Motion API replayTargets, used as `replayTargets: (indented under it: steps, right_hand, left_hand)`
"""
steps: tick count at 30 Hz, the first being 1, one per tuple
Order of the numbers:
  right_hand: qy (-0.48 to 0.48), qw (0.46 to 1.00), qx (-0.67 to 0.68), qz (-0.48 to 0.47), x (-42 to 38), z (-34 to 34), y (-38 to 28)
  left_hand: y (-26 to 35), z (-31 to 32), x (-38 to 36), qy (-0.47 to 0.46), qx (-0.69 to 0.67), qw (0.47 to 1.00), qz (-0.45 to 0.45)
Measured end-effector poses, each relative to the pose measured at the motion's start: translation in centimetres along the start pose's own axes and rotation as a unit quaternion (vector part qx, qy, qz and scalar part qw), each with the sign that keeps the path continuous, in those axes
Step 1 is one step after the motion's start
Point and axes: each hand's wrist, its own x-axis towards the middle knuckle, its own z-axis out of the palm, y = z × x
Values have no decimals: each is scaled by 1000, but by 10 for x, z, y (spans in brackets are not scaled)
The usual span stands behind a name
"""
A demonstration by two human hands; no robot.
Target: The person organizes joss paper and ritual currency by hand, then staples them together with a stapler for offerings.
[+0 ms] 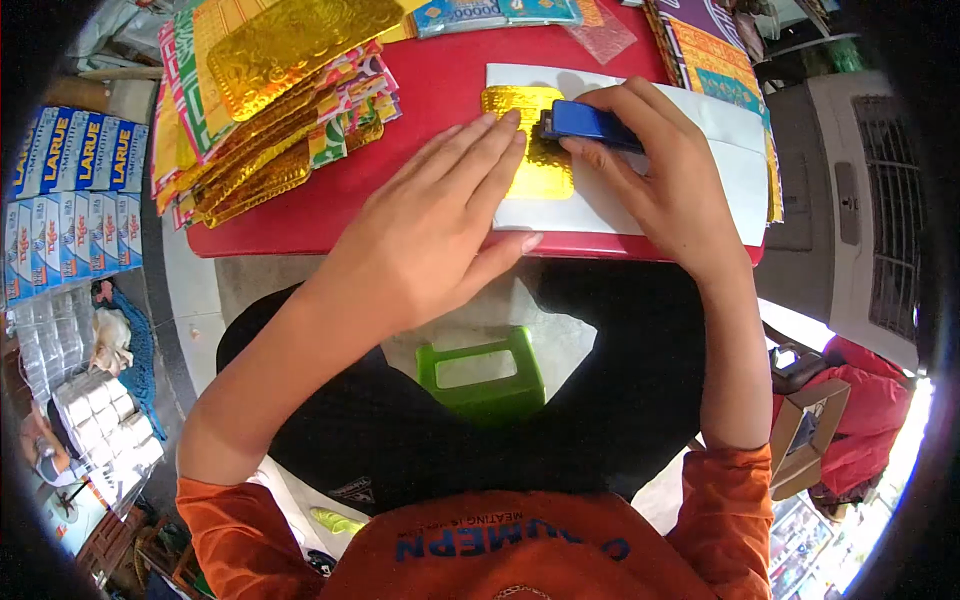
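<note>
Seemingly mid-stapling, the right hand (678, 175) clamps a blue stapler (597, 125), the left hand (430, 220) rests flat on gold foil (545, 182), and a firm squeeze seems needed next.

Stapler (592, 122), blue; foil sheet (543, 180), textured gold; paper (625, 207), white; bench (430, 85), red; trousers (610, 430), black; shirt (480, 575), orange, blue lettering.

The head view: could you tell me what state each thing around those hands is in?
Left hand: open, fingers laid over the gold sheet.
Right hand: grip closed around the blue stapler.
Blue stapler: held, front end over the gold sheet; whether pressed shut, I can't tell.
Gold sheet: lying on the white paper.
White paper: spread on the red table.
Red table: partly covered.
Gold-foil stack: piled unevenly.
</note>
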Motion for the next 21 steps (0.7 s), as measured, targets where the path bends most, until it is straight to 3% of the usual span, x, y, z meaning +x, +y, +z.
replayTargets:
  steps: [21]
  right_hand:
    - [-57, 997, -28, 40, 5, 2, 5]
  left_hand:
    - [-5, -4, 0, -18, -49, 998, -19]
